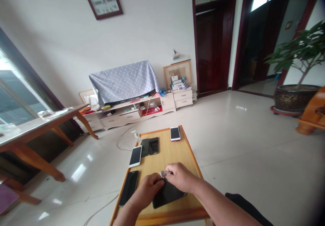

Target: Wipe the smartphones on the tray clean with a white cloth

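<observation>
A black tablet (167, 196) lies at an angle on the near part of the small wooden table (170, 158). My left hand (150, 189) is closed on its far left corner, with the thumb resting on the dark surface. Over the far edge, my right hand (180, 177) pinches a crumpled whitish tissue or cloth (164, 173) between thumb and fingers. Part of the tablet is hidden under both hands. To the left of my left hand lies a large dark phone (129, 187).
Farther up the table are a white phone (135, 156), two dark phones (153, 146) side by side, another white phone (175, 134) and a clear pump bottle (136, 136). A long table (50, 117) stands left; a potted plant (291, 97) is at right.
</observation>
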The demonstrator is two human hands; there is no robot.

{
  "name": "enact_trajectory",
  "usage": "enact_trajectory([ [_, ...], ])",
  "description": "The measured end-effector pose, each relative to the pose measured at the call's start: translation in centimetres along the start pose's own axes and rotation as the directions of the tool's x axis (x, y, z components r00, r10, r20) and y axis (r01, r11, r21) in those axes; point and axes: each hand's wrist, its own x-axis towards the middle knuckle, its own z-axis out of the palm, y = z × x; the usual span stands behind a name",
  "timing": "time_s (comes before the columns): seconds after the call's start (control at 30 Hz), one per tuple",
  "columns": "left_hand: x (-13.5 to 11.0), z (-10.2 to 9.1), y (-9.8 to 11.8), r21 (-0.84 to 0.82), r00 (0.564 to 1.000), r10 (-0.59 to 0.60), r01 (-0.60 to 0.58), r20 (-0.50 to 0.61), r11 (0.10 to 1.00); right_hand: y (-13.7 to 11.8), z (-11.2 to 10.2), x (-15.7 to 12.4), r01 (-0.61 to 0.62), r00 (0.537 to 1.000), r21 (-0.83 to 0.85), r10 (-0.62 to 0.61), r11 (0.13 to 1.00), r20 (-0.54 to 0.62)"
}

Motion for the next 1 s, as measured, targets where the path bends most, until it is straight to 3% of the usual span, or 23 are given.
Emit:
enact_trajectory([
  [0.2, 0.2, -0.7, -0.1, 0.126, 0.965, 0.069, -0.038, -0.252, 0.991, 0.9, -1.8, 1.3, -0.023, 0.982, 0.052, 0.032, 0.998, -0.188],
  [0.37, 0.2, -1.5, 0.3, 0.403, 0.896, 0.24, -0.076, -0.374, 0.912, 1.3, -2.9, 1.5, -0.155, 0.867, -0.11, 0.082, 0.982, -0.492],
  [0.43, 0.2, -1.3, 0.4, 0.5, 0.881, 0.287, -0.067, -0.377, 0.863, 0.6, -2.5, 1.0, -0.098, 0.873, -0.169, 0.003, 0.981, -0.489],
  [0.53, 0.3, -0.6, 0.5, 0.536, 0.848, 0.325, -0.058, -0.418, 0.842, -0.5, -1.4, 0.4, 0.038, 0.912, -0.228, -0.127, 0.973, -0.389],
  [0.63, 0.4, 0.3, 0.1, 0.371, 0.82, 0.254, -0.055, -0.513, 0.927, -0.5, -1.2, 0.5, 0.05, 0.912, -0.256, -0.148, 0.965, -0.382],
  [0.73, 0.6, 1.0, -0.6, 0.02, 0.808, 0.006, 0.007, -0.59, 1.0, 0.6, -1.9, 1.3, -0.032, 0.89, -0.244, -0.084, 0.969, -0.448],
  [0.83, 0.9, 1.4, -1.4, -0.262, 0.805, -0.191, 0.047, -0.561, 0.964, 1.4, -2.5, 1.8, -0.051, 0.868, -0.18, -0.045, 0.982, -0.494],
  [1.0, 1.3, 1.7, -2.1, -0.479, 0.823, -0.299, 0.037, -0.483, 0.877, 0.5, -1.8, 1.3, 0.052, 0.908, -0.081, -0.081, 0.995, -0.412],
])
